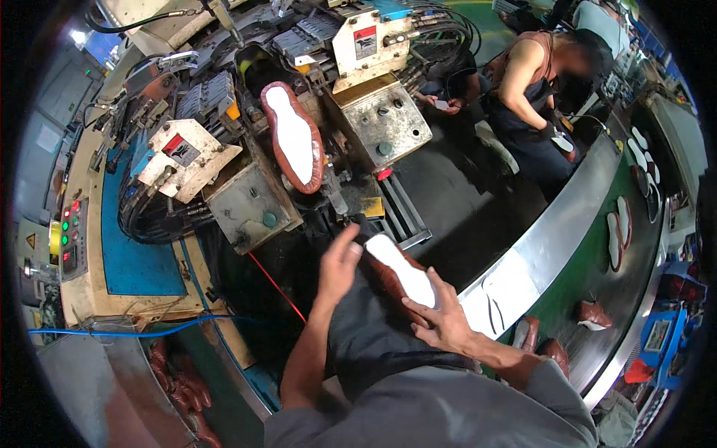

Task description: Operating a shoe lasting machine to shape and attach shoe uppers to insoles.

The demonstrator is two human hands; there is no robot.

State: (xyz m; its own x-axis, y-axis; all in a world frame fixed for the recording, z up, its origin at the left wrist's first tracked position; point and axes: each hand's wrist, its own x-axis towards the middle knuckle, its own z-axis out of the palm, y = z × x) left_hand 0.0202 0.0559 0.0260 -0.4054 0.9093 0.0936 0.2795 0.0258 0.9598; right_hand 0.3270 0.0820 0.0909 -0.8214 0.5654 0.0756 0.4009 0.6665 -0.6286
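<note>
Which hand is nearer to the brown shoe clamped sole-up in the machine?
Left. The left hand is on the toe end of the shoe on the lap, just below the clamped shoe. The right hand lies on its heel end, farther down and right.
</note>
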